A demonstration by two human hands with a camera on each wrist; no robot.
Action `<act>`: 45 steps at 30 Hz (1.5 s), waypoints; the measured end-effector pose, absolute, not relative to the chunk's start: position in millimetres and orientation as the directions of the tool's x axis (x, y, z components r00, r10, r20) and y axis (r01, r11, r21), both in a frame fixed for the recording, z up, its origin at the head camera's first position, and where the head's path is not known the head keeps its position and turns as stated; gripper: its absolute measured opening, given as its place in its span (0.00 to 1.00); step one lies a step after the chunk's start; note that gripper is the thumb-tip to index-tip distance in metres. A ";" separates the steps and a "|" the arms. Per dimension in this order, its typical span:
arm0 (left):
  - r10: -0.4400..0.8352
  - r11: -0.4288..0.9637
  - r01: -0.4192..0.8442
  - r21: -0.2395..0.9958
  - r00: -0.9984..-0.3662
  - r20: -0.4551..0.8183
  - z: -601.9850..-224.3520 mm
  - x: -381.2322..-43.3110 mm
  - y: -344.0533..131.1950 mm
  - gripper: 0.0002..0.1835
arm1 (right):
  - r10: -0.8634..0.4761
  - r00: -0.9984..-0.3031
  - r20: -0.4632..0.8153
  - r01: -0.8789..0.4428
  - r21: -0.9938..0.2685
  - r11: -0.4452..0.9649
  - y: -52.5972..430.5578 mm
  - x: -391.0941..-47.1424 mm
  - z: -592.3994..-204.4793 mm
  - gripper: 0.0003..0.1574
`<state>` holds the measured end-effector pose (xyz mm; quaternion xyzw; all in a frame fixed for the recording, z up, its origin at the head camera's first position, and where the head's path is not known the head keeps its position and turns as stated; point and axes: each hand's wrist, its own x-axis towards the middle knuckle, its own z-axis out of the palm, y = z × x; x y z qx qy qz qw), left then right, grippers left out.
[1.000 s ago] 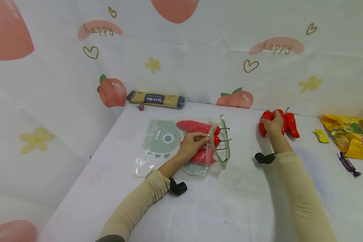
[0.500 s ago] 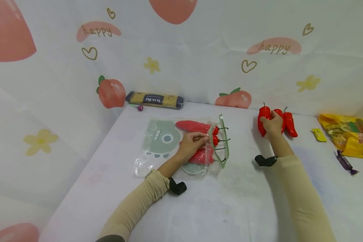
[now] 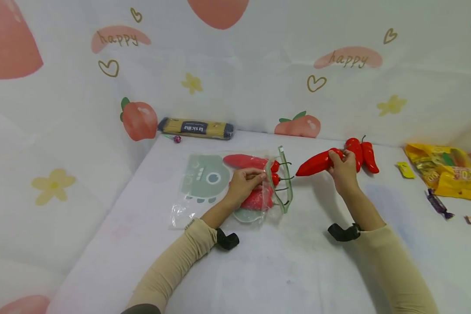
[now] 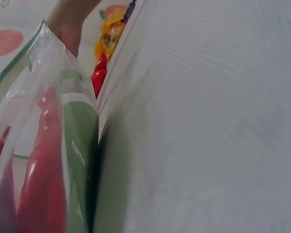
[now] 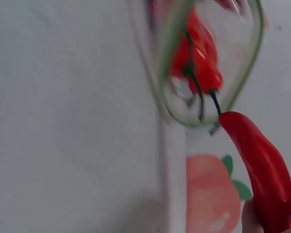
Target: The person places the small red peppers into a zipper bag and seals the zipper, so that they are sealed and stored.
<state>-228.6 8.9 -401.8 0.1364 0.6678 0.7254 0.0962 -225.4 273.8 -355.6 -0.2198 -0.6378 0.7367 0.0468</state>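
My left hand (image 3: 244, 187) pinches the upper layer of a clear zip bag (image 3: 184, 209) near its mouth. The bag lies on the table with a green creature print, and its green-edged opening (image 3: 290, 192) gapes to the right. Inside are several red chili peppers (image 3: 245, 162), their dark stems poking toward the opening. In my right hand (image 3: 344, 171) is another red chili pepper (image 3: 314, 164), gripped at its stem end, its tip pointing left at the bag's mouth. The right wrist view shows that held pepper (image 5: 260, 165) close to the opening, apparently just outside it.
Two red peppers (image 3: 369, 158) lie behind my right hand. Farther right are a small yellow packet (image 3: 405, 170), a yellow snack bag (image 3: 447, 172) and a purple-wrapped candy (image 3: 438, 204). A spaghetti pack (image 3: 196, 128) and a lollipop (image 3: 177, 139) sit at the back left.
My right hand has lifted one pepper from the group at the right and carried it left, swinging its tip toward the bag. My left hand keeps its hold on the bag.
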 end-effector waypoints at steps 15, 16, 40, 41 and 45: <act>0.291 -0.133 0.064 0.989 -0.952 0.100 -397.9 -229.7 8.0 0.12 | 0.177 -0.941 -0.288 0.306 -0.948 0.085 251.3 -200.2 -389.3 0.34; 0.287 -0.137 0.070 0.988 -0.952 0.107 -397.1 -229.5 7.8 0.11 | 0.156 -0.942 -0.297 0.313 -0.946 0.084 251.4 -199.4 -389.6 0.34; 0.298 -0.165 0.055 0.985 -0.949 0.103 -398.9 -232.5 6.5 0.13 | -0.109 -0.993 -0.044 0.006 -0.945 0.326 262.7 -211.2 -398.1 0.28; 0.297 -0.164 0.053 0.985 -0.950 0.101 -398.8 -232.3 6.3 0.13 | -0.104 -0.994 -0.020 -0.009 -0.962 0.272 270.8 -213.7 -397.4 0.28; 0.298 -0.170 0.051 0.984 -0.949 0.101 -399.5 -231.9 6.8 0.12 | 0.034 -0.996 0.077 -0.078 -0.997 -0.027 302.5 -225.4 -393.6 0.24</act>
